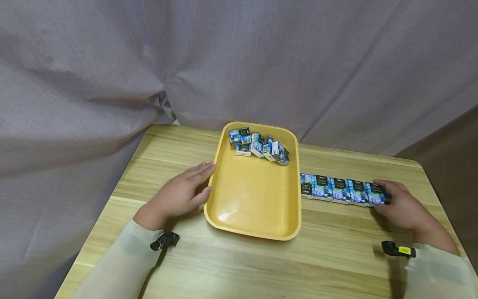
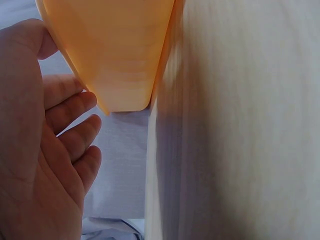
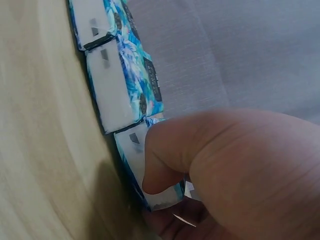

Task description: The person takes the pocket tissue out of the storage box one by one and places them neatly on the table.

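A yellow tray [image 1: 254,195] stands on the table, several small blue floral tissue packs [image 1: 257,143] heaped at its far end. My left hand [image 1: 183,191] is at the tray's left rim, its fingertips against the wall and its fingers loosely bent. To the right of the tray, more tissue packs [image 1: 340,189] lie side by side in a row. My right hand [image 1: 403,207] pinches the tissue pack [image 1: 376,194] at the row's right end. In the right wrist view the thumb lies on that pack's pale side [image 3: 135,150]; the other fingers are mostly hidden.
The wooden table [image 1: 231,265] reaches a grey curtain [image 1: 239,62] at the back. A brown surface [image 1: 455,166] borders the table on the right. The tray's far end is near the curtain, and its right wall adjoins the row of packs.
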The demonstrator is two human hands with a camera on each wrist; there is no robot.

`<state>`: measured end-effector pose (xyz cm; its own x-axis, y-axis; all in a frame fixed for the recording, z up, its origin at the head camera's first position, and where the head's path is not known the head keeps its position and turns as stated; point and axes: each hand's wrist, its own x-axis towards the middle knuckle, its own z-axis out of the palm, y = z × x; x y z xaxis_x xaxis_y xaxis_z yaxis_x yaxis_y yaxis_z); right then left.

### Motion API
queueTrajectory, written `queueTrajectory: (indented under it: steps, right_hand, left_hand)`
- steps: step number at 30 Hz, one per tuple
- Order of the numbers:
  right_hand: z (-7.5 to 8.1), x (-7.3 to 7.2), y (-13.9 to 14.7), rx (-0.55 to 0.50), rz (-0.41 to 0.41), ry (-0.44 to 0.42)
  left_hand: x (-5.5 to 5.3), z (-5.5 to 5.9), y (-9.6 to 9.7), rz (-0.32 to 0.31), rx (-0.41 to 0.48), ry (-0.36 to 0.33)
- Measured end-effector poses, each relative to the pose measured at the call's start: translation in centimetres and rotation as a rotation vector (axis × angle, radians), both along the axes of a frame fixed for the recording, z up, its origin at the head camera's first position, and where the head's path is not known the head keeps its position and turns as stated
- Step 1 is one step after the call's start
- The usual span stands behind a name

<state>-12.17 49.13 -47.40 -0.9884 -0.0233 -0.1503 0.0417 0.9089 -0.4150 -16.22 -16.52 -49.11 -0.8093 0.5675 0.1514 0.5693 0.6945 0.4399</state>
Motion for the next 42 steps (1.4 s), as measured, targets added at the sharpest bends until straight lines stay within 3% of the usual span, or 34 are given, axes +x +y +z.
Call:
queueTrajectory:
  steps: [13,27,34,42]
  right_hand:
    - [0.4,0.1,-0.7,-0.014,-0.045,-0.100]
    - [0.7,0.6,-1.0,-0.035,-0.040,-0.063]
    - [2.3,0.6,-1.5,-0.031,-0.064,-0.069]
    - [4.6,0.1,-4.1,-0.010,-0.094,0.029]
  left_hand:
    - [0.1,0.0,-0.1,0.001,0.005,0.007]
    - [0.1,0.2,-0.1,-0.006,0.015,0.016]
    - [0.0,0.1,-0.1,-0.011,0.018,0.027]
    - [0.0,0.1,-0.1,-0.010,0.014,0.023]
